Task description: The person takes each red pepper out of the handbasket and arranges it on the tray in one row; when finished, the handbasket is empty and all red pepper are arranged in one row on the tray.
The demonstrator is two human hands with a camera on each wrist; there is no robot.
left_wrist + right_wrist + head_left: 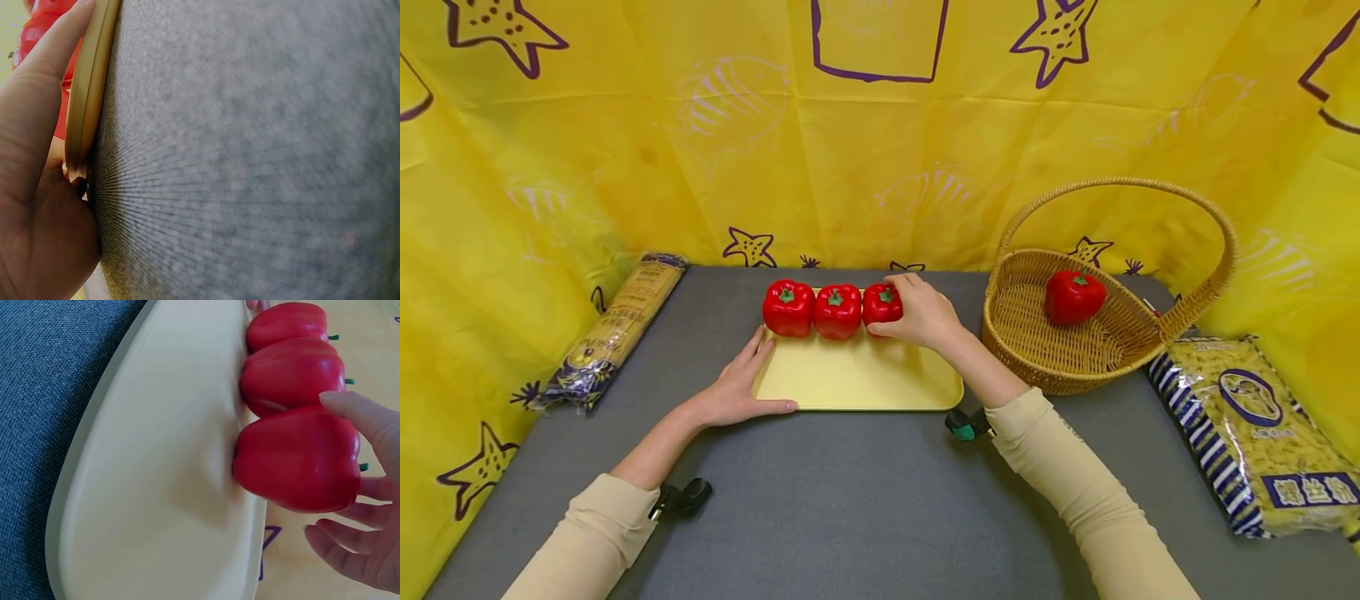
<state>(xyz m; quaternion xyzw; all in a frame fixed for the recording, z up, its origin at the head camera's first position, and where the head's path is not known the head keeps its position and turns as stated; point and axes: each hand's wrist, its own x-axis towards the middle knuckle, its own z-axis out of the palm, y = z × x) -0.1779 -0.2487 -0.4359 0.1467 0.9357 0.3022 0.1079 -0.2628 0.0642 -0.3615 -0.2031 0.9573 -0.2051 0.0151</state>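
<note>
A pale yellow tray (865,375) lies on the grey table, with red bell peppers in a row along its far side: a left pepper (787,310), a middle pepper (837,315) and a right pepper (300,459). My right hand (921,312) holds the right pepper, its thumb and fingers on opposite sides. Against the tray's left end rests my left hand (741,387), fingers fairly straight along that end and thumb touching the front rim. The left wrist view shows that thumb (37,94) beside the tray's edge (90,81).
At the right stands a wicker basket (1037,333) with a tall handle, holding another red bell pepper (1073,297). Right of it lies a large bag of pasta (1262,433). A long noodle packet (617,329) lies at the left. Yellow patterned cloth (865,167) hangs behind.
</note>
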